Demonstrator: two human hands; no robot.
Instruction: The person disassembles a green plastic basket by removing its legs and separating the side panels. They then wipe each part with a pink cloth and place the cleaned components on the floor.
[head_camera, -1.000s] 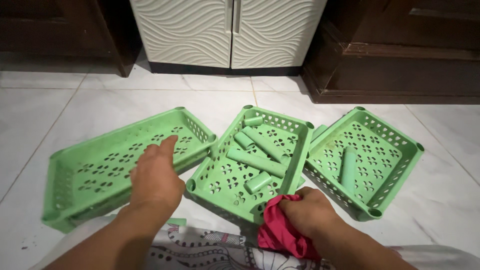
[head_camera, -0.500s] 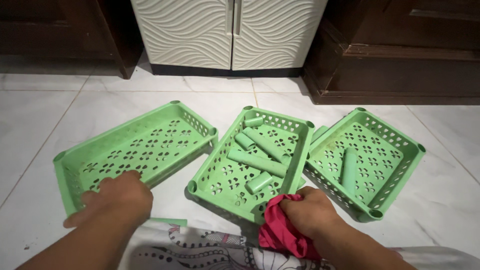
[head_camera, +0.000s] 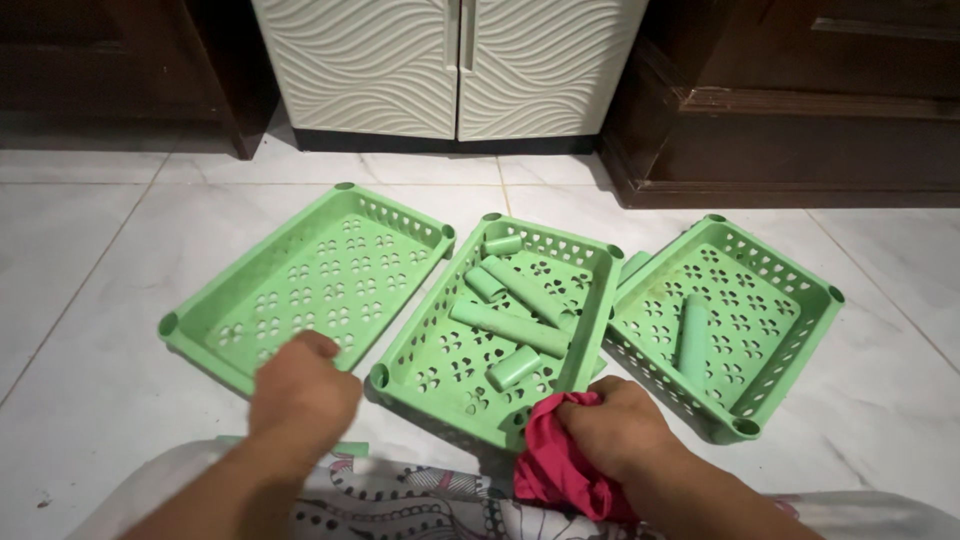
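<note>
Trays first: three light-green perforated plastic ones on the white tile floor (head_camera: 120, 420), side by side. We see the left tray (head_camera: 300, 285) w/ nothing in it, the middle tray (head_camera: 590, 300) holding several green tubes (head_camera: 508, 327), the right tray (head_camera: 790, 330) w/ one tube (head_camera: 692, 335) lying in it. Another tube end pokes out btwn middle and right trays.

Left hand (head_camera: 303, 395) sits at the near rim of the left tray, fingers curled down, touching or just over the edge; we can't tell if it actually grips the rim. Right hand (head_camera: 615, 425) is closed tight around a bunched red cloth (head_camera: 555, 470), pressed against the near edge of the middle tray.

Handling, our read: cloth is soft, limp, light, so a fistful anywhere holds fine. Trays look thin, light, fairly stiff but prob flex a bit; best taken by the rim or a corner post, holes give extra purchase. Tubes are smooth and will likely roll if a tray tilts.

Behind: white wavy-front cabinet (head_camera: 450, 60), dark wood furniture (head_camera: 800, 110) either side. Patterned fabric (head_camera: 400, 500) at bottom edge.
</note>
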